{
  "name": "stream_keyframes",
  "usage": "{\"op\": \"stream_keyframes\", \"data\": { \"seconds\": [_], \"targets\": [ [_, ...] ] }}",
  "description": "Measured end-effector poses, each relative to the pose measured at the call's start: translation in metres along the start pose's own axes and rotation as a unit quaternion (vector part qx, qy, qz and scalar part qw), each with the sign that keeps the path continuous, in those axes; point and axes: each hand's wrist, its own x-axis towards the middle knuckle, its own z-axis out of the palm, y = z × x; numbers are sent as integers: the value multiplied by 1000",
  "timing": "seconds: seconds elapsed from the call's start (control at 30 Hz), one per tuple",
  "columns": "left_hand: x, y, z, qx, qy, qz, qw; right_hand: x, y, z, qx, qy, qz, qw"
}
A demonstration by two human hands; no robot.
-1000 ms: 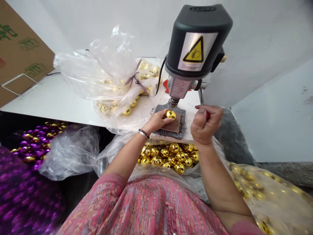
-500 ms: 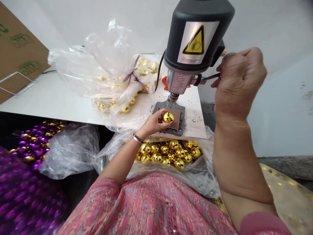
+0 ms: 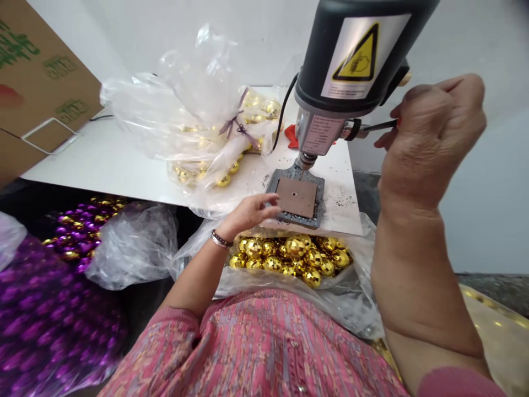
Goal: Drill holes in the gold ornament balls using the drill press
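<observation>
My left hand is open and holds nothing, its fingers reaching toward the left edge of the bench drill's grey base plate. A brown pad with a small central hole lies on that plate, directly under the drill chuck. No ball sits on the pad. Raised high at the right, my right hand is shut on the red-tipped metal feed lever of the black drill head. Gold mirrored balls lie heaped in a plastic bag just below the bench edge.
A tied clear plastic bag of gold balls stands on the white bench, with a cardboard box at far left. Purple and gold balls lie in bags lower left. Black drilling debris is scattered around the plate.
The gold ball held on the pad by my left hand is gone from there, and that hand has moved left, open. My right hand has risen and stays on the lever.
</observation>
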Motion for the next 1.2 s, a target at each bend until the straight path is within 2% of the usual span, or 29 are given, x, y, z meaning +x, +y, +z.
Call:
{"op": "stream_keyframes", "data": {
  "seconds": [0.03,0.1,0.13,0.17,0.27,0.37,0.57,0.63,0.7,0.77,0.83,0.87,0.93,1.03,1.1,1.2],
  "targets": [
    [4,-7,-7,32,78,-31,996,-1,0,0,2,1,-2,1000],
    [11,-21,-23,107,219,-89,966,-4,-1,0,4,5,-9,1000],
    [15,-27,-32,143,263,-113,947,-5,-1,-1,2,5,-13,1000],
    [17,-33,-40,174,282,-133,934,-5,-2,-2,-2,4,-17,1000],
    [21,-43,-58,240,251,-180,921,-7,-1,-5,-24,-5,-25,999],
    [22,-47,-64,282,204,-204,915,-8,2,-7,-38,-10,-33,999],
    [29,-51,-74,297,171,-220,913,-7,6,-7,-25,-15,-49,998],
    [29,-48,-77,295,168,-222,914,-8,5,-7,-20,-16,-37,999],
    [27,-40,-77,290,172,-199,920,-9,4,-7,-12,-19,-30,999],
    [23,-30,-70,234,166,-139,948,-9,4,-6,-5,-19,-33,999],
    [18,-19,-57,90,125,-68,986,-9,6,-6,-1,-15,-44,999],
    [17,-14,-49,-4,93,-42,995,-8,7,-6,-2,-15,-48,999],
    [15,-7,-31,-191,28,-27,981,-8,9,-7,-9,-16,-52,998],
    [17,0,-8,-378,-25,-59,924,-7,11,-8,-20,-29,-47,998],
    [21,1,2,-427,-41,-79,900,-7,11,-9,-29,-38,-41,998],
    [29,1,10,-443,-48,-89,891,-7,8,-10,-34,-42,-34,998]
  ]
}}
